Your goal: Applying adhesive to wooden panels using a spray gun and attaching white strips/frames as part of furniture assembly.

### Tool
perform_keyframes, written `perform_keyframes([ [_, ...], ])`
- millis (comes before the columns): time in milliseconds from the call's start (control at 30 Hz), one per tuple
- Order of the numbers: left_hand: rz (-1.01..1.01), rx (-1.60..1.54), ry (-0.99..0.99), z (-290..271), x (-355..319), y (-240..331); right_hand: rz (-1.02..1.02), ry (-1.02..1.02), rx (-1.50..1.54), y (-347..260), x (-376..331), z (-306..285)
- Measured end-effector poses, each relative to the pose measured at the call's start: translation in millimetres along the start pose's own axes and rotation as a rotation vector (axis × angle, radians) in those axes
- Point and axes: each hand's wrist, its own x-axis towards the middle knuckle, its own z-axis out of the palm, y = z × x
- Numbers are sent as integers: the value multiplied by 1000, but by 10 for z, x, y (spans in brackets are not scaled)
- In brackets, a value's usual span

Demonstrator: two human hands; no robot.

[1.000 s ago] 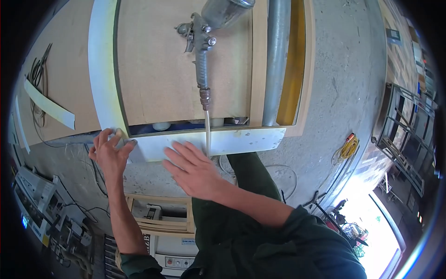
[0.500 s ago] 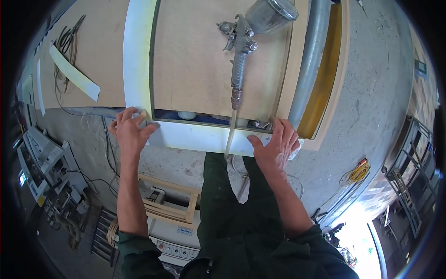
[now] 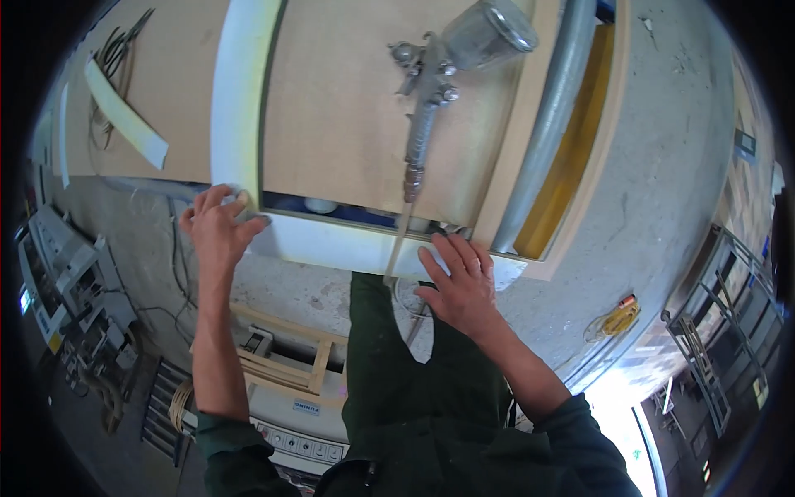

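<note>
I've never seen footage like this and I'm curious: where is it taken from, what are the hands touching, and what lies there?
The picture comes from a wide fisheye camera on a person's head, looking down, so straight edges bend. These are that person's bare hands, not a machine. The left hand touches the corner where a long white strip with yellowish edges meets a narrow white strip along the near side. The right hand is spread over the latter's right part; I can't tell whether either hand grips. On the flat tan board lies a silver metal spray gun with a cylindrical cup; its thin pale hose runs down across the narrow white strip. Toward the left lie a loose pale strip and dark looped cords.
</note>
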Motion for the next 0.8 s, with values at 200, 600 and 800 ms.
perform_keyframes([
  [200, -40, -4, -55, -59, 22, 73, 395, 376, 66, 487, 80, -365],
  [600, -42, -11, -55, -59, 30, 41, 405, -546, 210, 987, -87, -755],
  [800, -15, 16, -23, -32, 38, 9, 151, -552, 163, 1072, -149, -839],
])
